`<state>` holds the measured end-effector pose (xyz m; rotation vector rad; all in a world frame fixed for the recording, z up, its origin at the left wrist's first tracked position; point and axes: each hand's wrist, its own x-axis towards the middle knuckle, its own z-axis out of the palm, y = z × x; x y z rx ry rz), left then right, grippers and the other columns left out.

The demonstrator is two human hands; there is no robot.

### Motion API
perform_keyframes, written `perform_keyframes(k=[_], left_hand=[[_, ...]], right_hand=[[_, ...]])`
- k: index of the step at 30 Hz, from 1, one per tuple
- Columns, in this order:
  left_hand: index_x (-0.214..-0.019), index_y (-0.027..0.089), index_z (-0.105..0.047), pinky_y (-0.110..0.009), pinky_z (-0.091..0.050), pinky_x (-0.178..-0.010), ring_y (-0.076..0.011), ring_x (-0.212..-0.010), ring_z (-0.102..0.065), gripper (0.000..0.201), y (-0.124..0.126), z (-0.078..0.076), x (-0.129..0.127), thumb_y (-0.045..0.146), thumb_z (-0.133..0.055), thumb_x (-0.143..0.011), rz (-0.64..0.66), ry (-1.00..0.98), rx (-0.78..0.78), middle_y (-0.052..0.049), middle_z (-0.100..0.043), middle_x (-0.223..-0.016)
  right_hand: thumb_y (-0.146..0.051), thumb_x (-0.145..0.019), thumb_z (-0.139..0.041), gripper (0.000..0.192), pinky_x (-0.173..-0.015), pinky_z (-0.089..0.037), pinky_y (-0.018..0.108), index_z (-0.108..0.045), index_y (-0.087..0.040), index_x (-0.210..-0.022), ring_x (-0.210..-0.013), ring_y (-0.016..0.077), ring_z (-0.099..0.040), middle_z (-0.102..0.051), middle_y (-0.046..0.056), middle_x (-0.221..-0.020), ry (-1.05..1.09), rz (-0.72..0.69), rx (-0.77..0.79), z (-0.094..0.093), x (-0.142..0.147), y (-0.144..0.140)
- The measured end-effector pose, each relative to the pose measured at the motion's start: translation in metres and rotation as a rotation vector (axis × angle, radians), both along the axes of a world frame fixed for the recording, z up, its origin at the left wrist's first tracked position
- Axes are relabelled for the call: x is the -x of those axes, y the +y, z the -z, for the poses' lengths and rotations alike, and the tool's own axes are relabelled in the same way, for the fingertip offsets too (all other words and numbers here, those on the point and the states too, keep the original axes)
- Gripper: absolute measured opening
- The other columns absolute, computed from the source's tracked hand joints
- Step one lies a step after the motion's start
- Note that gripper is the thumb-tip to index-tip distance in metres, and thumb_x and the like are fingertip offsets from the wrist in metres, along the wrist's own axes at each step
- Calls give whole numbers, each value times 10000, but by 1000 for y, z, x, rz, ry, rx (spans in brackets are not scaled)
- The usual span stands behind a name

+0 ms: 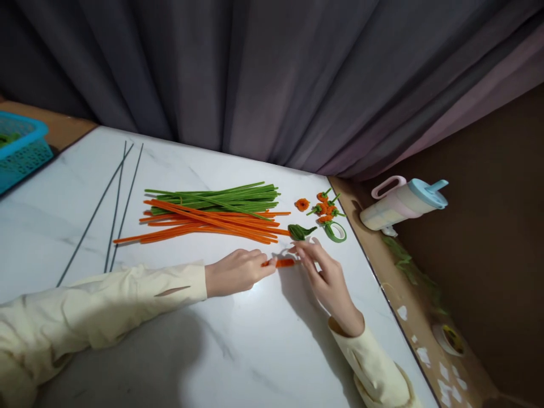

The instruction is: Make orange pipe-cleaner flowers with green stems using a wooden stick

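My left hand (242, 271) is closed, its thumb and fingers pinching one end of a short, wrapped-looking orange pipe cleaner piece (284, 263). Just beyond the other end, my right hand (325, 277) hovers with loosely bent fingers that are apart; whether a fingertip touches the piece is hard to see. Above the hands lie a bundle of orange pipe cleaners (212, 222) and a bundle of green pipe cleaners (221, 198). A dark green leaf-like piece (301, 232) rests close to my right fingertips.
Small orange pieces with green stems (326, 208), an orange flower-like piece (302, 204) and a green tape roll (335, 231) lie at right. Several thin dark rods (114, 209) lie at left. A blue basket (25, 150) and a lidded tumbler (399, 205) stand beyond the white tabletop (255, 351).
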<state>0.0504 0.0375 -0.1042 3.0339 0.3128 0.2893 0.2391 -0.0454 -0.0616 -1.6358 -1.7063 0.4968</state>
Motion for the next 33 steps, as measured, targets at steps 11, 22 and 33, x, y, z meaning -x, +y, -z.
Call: perform_keyframes(k=[11,22,33], left_hand=[[-1045,122,-513,-296,-440,-551,-193,-734,-561,250,2,-8,2,26,-362,-871,95,-5,-167,-79,-605,-846],[-1175,47,-512,-339,-428,-620,-242,-836,-583,320,-25,-15,3,199,-391,-920,-53,134,-304,-157,-634,-1029],[-1314,-58,-386,-472,-235,-1088,-354,-1314,-338,566,-55,11,10,365,-341,-940,-172,-84,-181,-266,-406,-1374]], right_hand=[[-186,-958,-311,482,-1062,-309,557,-270,-126,-1435,-1389,271,-196,-344,189,-1443,-584,-235,77,32,13,-24],[-266,-970,-333,485,-1071,-305,550,-316,-64,-1410,-1388,308,-159,-302,200,-1456,-669,-241,89,33,14,-30],[-258,-951,-390,459,-1054,-326,570,-397,-72,-1371,-1382,320,-172,-368,199,-1421,-640,-255,62,29,14,-40]])
